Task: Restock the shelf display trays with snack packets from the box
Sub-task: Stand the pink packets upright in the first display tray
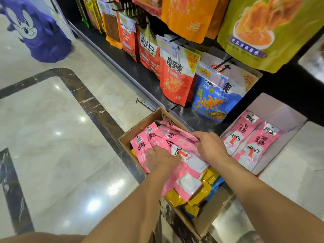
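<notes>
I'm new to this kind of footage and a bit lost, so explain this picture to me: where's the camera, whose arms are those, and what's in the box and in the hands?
There is no machine here: a person is working with two bare hands. The single picture comes from a wide-angle camera worn on the head, looking forward and down, so the arms reach in from the bottom. A cardboard box sits beside a shop shelf. It holds pink packets on top, with yellow packets and blue packets beneath. The left hand lies on the pink pile; the right hand grips the pile's far edge. To the right is a clear display tray with two matching packets inside. Larger snack bags hang on pegs above.
</notes>
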Tool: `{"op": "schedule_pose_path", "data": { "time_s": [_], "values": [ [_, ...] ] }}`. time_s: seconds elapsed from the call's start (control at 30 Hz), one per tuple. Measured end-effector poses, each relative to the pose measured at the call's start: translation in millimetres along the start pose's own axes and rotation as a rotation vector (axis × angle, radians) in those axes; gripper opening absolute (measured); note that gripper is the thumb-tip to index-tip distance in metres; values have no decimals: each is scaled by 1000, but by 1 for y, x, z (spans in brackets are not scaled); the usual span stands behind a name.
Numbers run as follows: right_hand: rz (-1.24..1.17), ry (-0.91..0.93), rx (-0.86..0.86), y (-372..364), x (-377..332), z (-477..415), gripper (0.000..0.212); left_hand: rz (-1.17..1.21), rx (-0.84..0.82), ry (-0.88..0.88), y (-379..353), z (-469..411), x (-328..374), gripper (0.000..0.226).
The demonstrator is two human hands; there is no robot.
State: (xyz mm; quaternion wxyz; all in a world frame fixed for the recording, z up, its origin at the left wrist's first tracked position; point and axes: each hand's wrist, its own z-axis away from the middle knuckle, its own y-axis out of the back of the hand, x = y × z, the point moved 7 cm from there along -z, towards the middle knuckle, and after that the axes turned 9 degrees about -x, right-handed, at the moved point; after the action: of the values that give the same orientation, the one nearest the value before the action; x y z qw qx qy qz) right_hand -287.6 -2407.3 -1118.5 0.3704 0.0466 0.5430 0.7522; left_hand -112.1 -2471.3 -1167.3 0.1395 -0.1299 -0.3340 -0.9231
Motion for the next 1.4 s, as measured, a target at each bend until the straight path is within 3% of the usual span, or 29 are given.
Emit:
{"op": "schedule_pose_path", "data": {
  "time_s": [0.27, 0.4, 0.53, 0.7, 0.83, 1.1, 1.4],
  "values": [
    [-535, 42, 40, 24, 22, 44, 33, 145, 40, -98, 17, 19, -10, 52],
    [-748, 96, 24, 32, 32, 72, 33, 398, -25, -160, 21, 25, -21, 23],
    [-1030, 128, 0, 37, 37, 99, 41, 616, -85, -252, 30, 49, -16, 20],
    [-1306, 106, 45, 43, 44, 135, 23, 802, -203, -369, 38, 93, -2, 27],
    [-1395, 46, 100, 43, 62, 159, 20, 806, -300, -443, 40, 115, 0, 36],
    [-1571, -46, 173, 36, 113, 194, 23, 831, -445, -556, 15, 134, 10, 23],
    [-1733, -226, 263, 17, 185, 203, 27, 660, -569, -602, -46, 117, 64, 20]
  ]
}}
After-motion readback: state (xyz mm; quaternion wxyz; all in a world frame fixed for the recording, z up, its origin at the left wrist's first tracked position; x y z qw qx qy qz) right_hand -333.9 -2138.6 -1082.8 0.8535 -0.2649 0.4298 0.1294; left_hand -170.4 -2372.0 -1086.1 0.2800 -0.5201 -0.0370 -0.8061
